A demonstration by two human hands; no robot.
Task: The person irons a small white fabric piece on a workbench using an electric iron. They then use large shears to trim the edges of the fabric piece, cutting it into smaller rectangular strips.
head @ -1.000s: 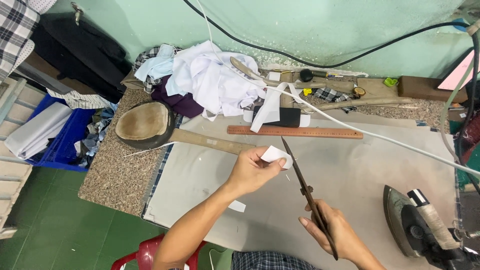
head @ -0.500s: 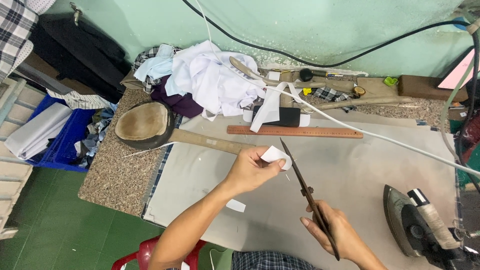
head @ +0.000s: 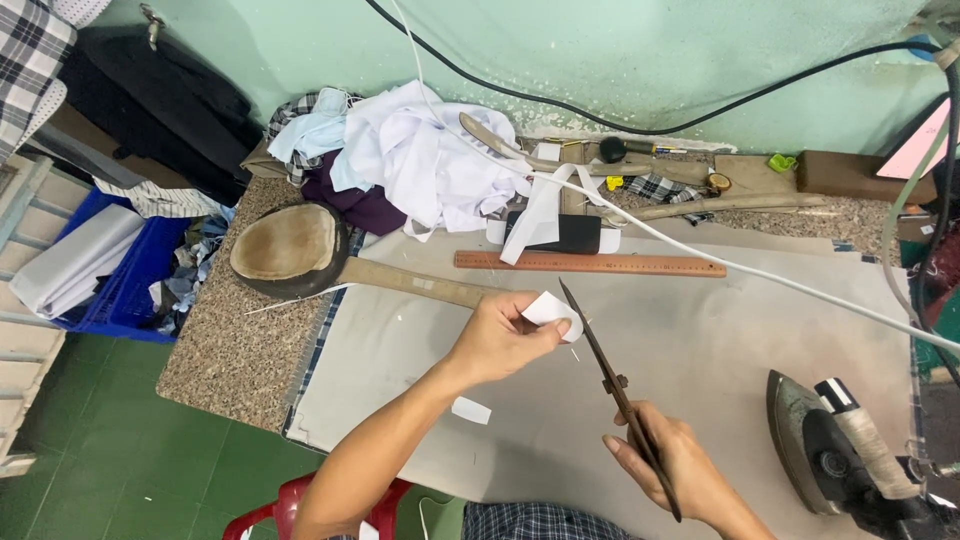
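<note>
My left hand pinches a small white piece of fabric above the pale padded work surface. My right hand grips the handles of long dark scissors, whose blades point up and away and lie right against the white piece's right edge. A small white offcut rests on the surface below my left wrist.
A wooden ruler lies beyond my hands. A big wooden paddle-shaped block sits at left, a heap of white and dark cloth behind it. An iron stands at right, its white cord crossing the table. Blue crate on the floor.
Almost nothing: both hands hold their places, the scissors shifted very slightly along the white piece's edge.
</note>
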